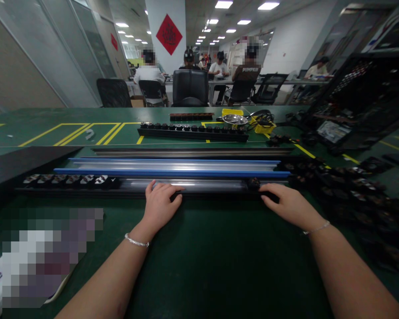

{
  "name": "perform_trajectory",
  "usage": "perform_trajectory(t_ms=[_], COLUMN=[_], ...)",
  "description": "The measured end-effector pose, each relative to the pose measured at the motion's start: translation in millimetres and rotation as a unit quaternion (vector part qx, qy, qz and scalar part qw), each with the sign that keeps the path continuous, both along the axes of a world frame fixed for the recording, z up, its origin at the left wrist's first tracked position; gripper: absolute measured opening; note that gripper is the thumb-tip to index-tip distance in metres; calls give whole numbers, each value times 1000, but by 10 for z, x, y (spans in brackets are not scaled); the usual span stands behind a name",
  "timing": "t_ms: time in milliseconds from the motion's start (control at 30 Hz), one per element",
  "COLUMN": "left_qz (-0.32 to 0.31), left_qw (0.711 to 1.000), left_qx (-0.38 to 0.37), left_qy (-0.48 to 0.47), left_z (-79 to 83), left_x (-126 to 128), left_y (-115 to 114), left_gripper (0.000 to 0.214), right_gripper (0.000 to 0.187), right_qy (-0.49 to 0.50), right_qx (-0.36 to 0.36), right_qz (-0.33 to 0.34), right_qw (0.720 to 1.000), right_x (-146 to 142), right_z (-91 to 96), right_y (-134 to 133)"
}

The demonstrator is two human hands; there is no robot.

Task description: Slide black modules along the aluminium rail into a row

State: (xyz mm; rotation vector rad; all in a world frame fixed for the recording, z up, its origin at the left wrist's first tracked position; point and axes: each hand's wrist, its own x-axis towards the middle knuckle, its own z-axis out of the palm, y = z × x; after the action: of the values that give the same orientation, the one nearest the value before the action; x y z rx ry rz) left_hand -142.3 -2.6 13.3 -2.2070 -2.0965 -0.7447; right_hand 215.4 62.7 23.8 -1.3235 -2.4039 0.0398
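Note:
A long black channel (206,195) with a clear, shiny inside lies crosswise in front of me. Small black parts with silvery tops (71,179) sit in a row in its left end. My left hand (161,201) rests on the channel's middle, fingers stretched over its near edge and thumb apart, holding nothing. At the right end of the channel, the fingertips of my right hand (282,199) close on a small black part (253,183), whose details are too dark to make out. Just behind lie blue-edged clear rails (173,172).
Many loose dark parts (362,195) are heaped at the right. Further back are a filled black strip (193,132), a metal dish (235,119) and a yellow basket (265,128). A blurred-out object (53,261) lies front left. Several people sit beyond the green table (219,257).

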Motion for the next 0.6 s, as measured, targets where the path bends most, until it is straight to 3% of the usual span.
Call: perform_trajectory(t_ms=[133,200,267,600], left_qz=[1,-1,-2,-1], left_qw=[1000,1000,1000,1000], left_qx=[2,2,4,6], left_qy=[1,0,-1,0], left_z=[2,6,8,-6], left_x=[2,4,7,2], left_y=[-2,-3,-3,3], left_gripper=[22,22,22,22], right_gripper=[19,26,35,26], right_qy=[65,101,113,73], right_qx=[67,115,142,141], right_qz=[-62,-138,-172,-197], right_qw=[994,979,968,968], right_x=[-154,-265,-364,-374], right_z=[-38,-79,-127,-212], right_y=[-14,-3,16,73])
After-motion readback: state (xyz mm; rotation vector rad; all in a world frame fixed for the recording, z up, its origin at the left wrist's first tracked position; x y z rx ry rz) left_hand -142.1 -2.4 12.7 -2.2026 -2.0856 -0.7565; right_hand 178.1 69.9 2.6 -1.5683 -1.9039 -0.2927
